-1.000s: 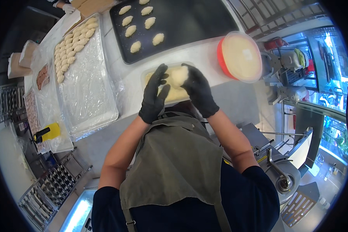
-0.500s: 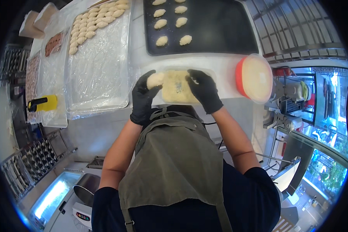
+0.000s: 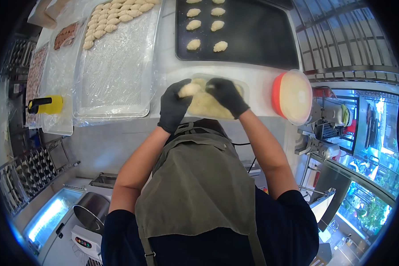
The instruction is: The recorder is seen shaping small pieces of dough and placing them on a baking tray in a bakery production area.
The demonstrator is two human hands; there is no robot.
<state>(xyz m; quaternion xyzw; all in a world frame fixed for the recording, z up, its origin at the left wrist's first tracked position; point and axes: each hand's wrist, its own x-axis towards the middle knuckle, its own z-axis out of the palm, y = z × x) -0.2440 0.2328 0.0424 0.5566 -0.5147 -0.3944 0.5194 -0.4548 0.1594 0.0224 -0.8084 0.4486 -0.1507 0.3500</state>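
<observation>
In black gloves, both my hands are over a shallow clear container (image 3: pixel 245 88) of pale yellow, crumbly filling (image 3: pixel 208 107) at the table's near edge. My left hand (image 3: pixel 173 105) is closed round a pale piece of dough (image 3: pixel 189 90) above the container's left side. Just right of the dough, the fingers of my right hand (image 3: pixel 227 96) are drawn together over the filling. A little pale stuff shows at its fingertips, but I cannot make out what it holds.
Beyond the container lies a black baking tray (image 3: pixel 257 37) with spaced dough pieces (image 3: pixel 193 44). To the left, a plastic-covered perforated tray (image 3: pixel 113 84) bears rows of shaped dough (image 3: pixel 103 27). A red tub (image 3: pixel 277 95) with pale contents stands right; a yellow scraper-like tool (image 3: pixel 53 105) lies far left.
My left hand has brought the dough rightward over the container. My right hand has moved left towards it, its fingers drawing together. The whole view has shifted slightly.
</observation>
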